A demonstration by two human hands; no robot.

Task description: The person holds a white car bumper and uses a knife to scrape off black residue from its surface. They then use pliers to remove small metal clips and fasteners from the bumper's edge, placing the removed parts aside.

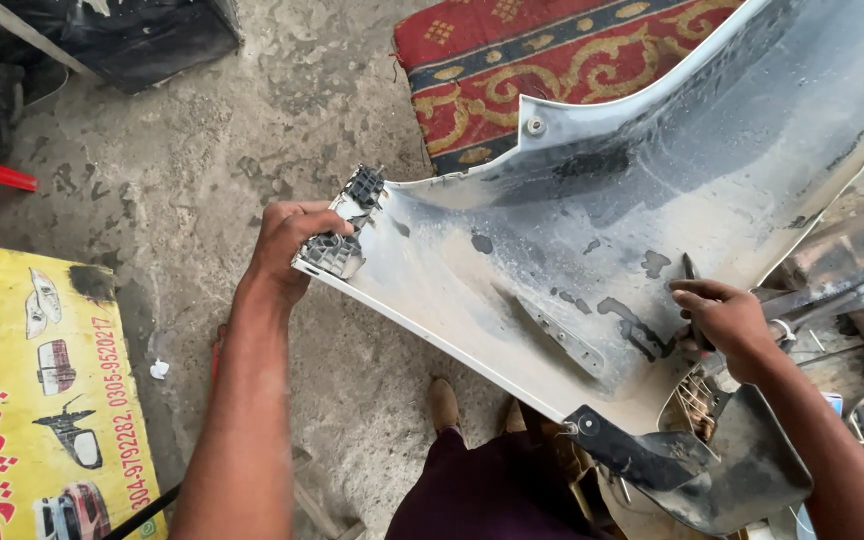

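Here the left hand (287,245) has its fingers clamped on the end bracket of the grey bumper (592,230), held over the floor (202,150). The right hand (727,320) pinches a dark tool (690,275); keep the bumper steady and press gently.

Stained concrete floor (232,130): red patterned cushion (512,60), yellow printed signboard (42,400), small white scrap (159,369), possibly paper.

Head cam, straight down over the car bumper (592,200)

Just one view, worn on the head, pretty close: bumper fills the right half, concrete floor (252,150) left of it, patterned red cushion (512,60) beyond it.
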